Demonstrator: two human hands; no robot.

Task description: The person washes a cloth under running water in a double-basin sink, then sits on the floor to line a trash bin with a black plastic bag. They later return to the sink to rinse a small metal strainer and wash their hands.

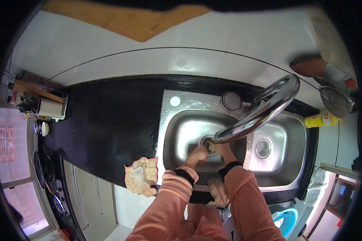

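Both hands are low in the left basin (175, 132) of a steel double sink, close together over its drain (207, 140). My left hand (198, 155) is closed, with its fingers curled at the drain's near edge. Beside it, my right hand (222, 149) reaches down with the fingers drawn together. Whatever they grip at the drain is too small to make out. A curved chrome faucet (265, 113) arches from the back right, its spout end just above my right hand and partly covering it.
The right basin (285, 160) has its own drain. A tan cloth (140, 182) with a whitish thing on it lies on the black counter (104, 120); another cloth (218, 192) hangs over the sink's front edge. A yellow bottle (321, 120) and hanging utensils (309, 65) are at right.
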